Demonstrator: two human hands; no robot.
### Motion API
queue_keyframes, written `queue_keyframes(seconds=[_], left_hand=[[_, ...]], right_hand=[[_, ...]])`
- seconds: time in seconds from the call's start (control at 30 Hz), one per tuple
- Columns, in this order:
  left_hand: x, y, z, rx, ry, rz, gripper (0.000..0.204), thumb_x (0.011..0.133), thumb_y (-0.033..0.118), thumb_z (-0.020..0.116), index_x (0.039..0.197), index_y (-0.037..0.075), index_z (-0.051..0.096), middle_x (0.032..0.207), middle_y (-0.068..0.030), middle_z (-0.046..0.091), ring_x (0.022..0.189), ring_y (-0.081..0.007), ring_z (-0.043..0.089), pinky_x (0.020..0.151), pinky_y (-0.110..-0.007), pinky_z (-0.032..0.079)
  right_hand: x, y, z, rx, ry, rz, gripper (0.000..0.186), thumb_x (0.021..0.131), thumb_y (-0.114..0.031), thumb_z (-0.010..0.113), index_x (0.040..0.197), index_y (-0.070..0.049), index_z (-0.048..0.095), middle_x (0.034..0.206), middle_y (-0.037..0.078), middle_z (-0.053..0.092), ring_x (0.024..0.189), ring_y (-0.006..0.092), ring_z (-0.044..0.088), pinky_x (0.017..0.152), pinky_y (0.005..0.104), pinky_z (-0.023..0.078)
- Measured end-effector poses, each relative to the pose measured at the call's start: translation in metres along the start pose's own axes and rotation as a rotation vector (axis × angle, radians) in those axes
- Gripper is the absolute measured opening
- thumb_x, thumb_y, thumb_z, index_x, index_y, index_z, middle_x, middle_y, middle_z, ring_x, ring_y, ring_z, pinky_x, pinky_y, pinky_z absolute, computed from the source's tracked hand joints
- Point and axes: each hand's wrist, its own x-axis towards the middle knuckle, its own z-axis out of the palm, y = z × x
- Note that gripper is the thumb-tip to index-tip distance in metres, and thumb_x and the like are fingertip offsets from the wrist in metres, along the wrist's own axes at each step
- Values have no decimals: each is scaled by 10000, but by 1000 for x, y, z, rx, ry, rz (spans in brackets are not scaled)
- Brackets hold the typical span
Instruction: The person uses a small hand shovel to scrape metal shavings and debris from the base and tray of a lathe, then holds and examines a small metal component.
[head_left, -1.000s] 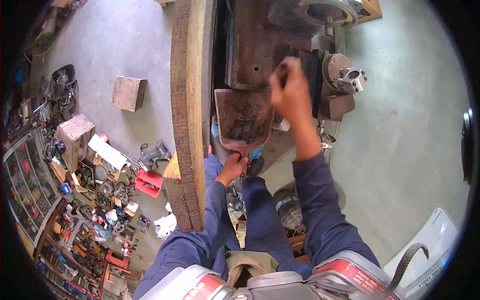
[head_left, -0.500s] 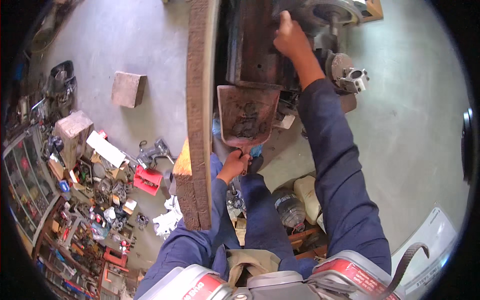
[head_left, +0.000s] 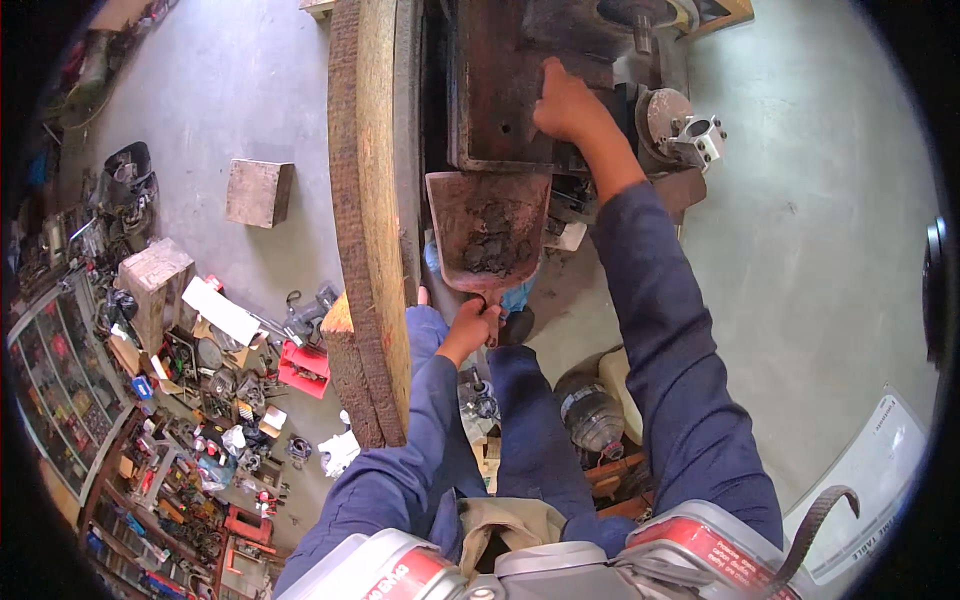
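My left hand is closed around the short handle of a rusty metal shovel pan. Dark, crumbly debris lies in the pan. The pan's wide end sits against the near edge of a dark, stained metal machine tray. Over the right part of that tray is my right hand, its fingers curled inward. Whatever those fingers may grip is hidden from view.
Long wooden boards rise close on my left. A round flange with a silver clamp juts out at the machine's right. A large plastic bottle stands by my legs. Tools and parts clutter the floor at left, near a wooden block.
My right hand has come a little nearer over the tray. The view has shifted, so the boards appear farther left. My left hand keeps its hold on the shovel pan.
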Motion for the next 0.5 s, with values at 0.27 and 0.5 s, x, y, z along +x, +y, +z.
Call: queue_keyframes(seconds=[0.27, 0.5], left_hand=[[8, -16, -4, 42, -9, 50, 228, 998, 176, 551, 1070, -32, 609, 954, -83, 676, 777, -160, 661, 587, -310, 511], [9, -6, -6, 129, -65, -40, 239, 1018, 168, 520, 1133, -32, 582, 946, -85, 654, 806, -179, 644, 627, -330, 523]], right_hand=[[-87, -34, 12, 307, 41, -333, 437, 857, -63, 667, 1217, -10, 426, 1037, 287, 648, 1010, 470, 625, 858, 509, 505], [18, -27, 30, 223, 428, -235, 527, 897, -123, 637, 1332, 0, 365, 1089, 327, 631, 1059, 487, 610, 890, 516, 508]])
